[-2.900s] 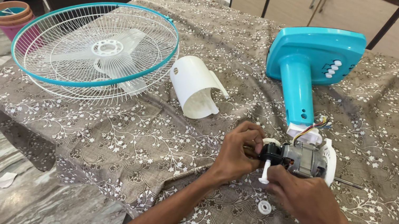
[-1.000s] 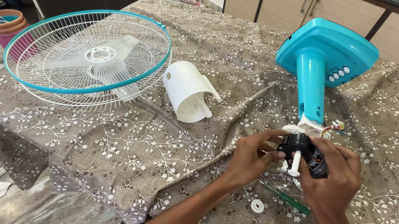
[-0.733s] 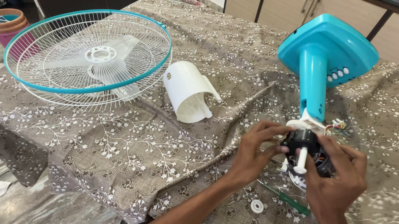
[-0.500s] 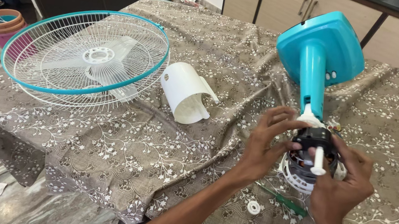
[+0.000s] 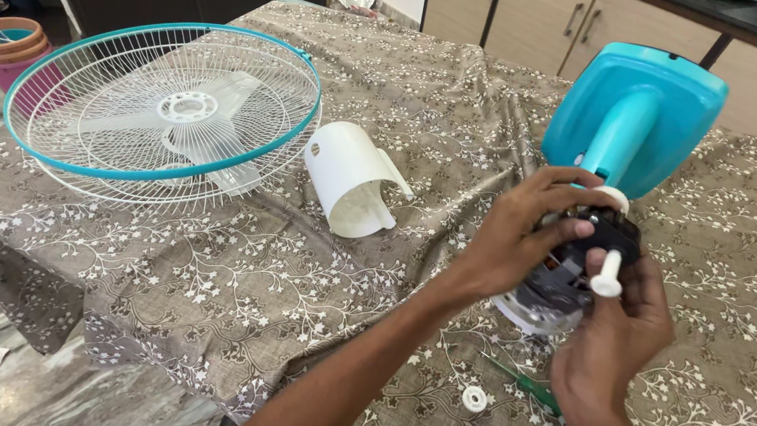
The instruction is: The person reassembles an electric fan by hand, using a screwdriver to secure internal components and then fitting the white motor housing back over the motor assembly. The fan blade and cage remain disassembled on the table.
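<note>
Left hand (image 5: 521, 241) and right hand (image 5: 618, 332) grasping fan motor (image 5: 572, 269) between them, above tablecloth (image 5: 288, 270)

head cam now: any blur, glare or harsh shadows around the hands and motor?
Head view: even, soft daylight, no glare; left hand, right hand and fan motor are slightly soft from motion; only faint shadows beneath them on the tablecloth; fan guard is sharp; wide-lens stretch shows at the frame edges.
</note>
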